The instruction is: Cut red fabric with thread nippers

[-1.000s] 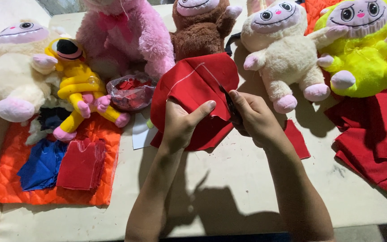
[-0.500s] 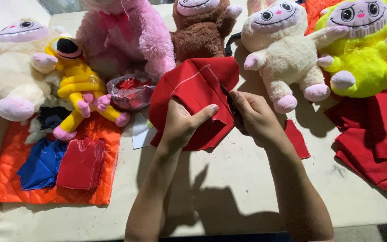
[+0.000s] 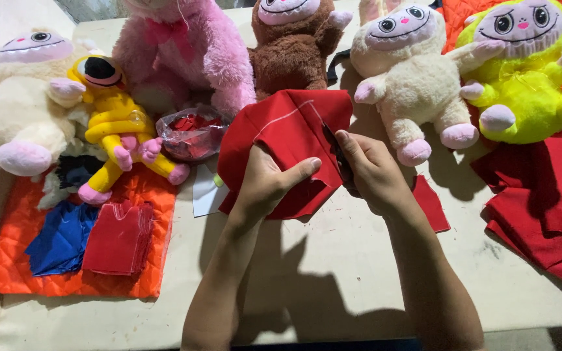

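Observation:
A piece of red felt (image 3: 287, 140) with a chalk line on it is lifted off the table at the centre. My left hand (image 3: 265, 182) grips it from below, thumb on top. My right hand (image 3: 372, 170) is closed around dark scissors (image 3: 338, 155) whose blades meet the felt's right edge. A small red scrap (image 3: 430, 203) lies under my right wrist.
Several plush toys line the back: cream (image 3: 17, 104), yellow (image 3: 115, 127), pink (image 3: 183, 52), brown (image 3: 291, 45), cream (image 3: 411, 78), neon yellow (image 3: 525, 71). A plastic bag of red pieces (image 3: 192, 133), an orange quilted mat (image 3: 66, 247) with blue and red cutouts, and red fabric (image 3: 541, 195) at right.
The felt has turned slightly in my left hand and the scissors have crept along its right edge. Little else has moved.

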